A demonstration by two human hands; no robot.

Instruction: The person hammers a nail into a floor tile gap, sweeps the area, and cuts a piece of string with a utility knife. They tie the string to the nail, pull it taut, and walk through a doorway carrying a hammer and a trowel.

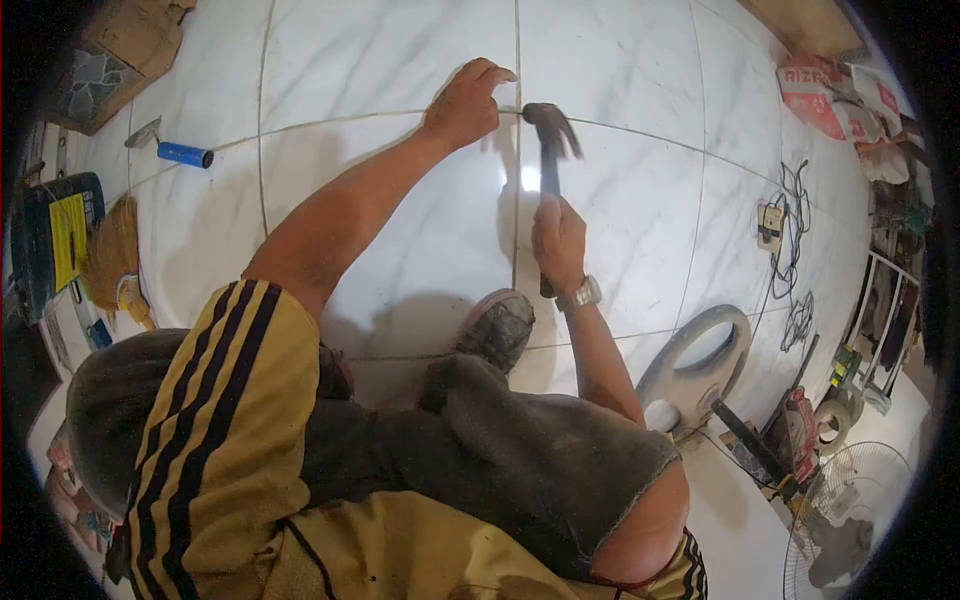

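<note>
My right hand [558, 243] is wrapped round the dark handle of a claw hammer [549, 160]. The hammer's head hangs over the tiled floor [400, 210], close to where the tile joints cross; its claw is slightly blurred. To the left of the head, my left hand [466, 105] is closed, with its fingertips near the same joint. Whatever those fingers pinch, if anything, is too small or hidden to make out. The tiles are white with grey veins. A wristwatch [586, 292] sits on my right wrist.
A blue-handled tool [185, 154] lies at the left, near a broom [112, 250]. A grey oval-holed object [695, 365] and a fan [850, 510] stand at the right. Cable [792, 235] with an outlet box [769, 227] trails there. My shoe [497, 330] rests on the tiles.
</note>
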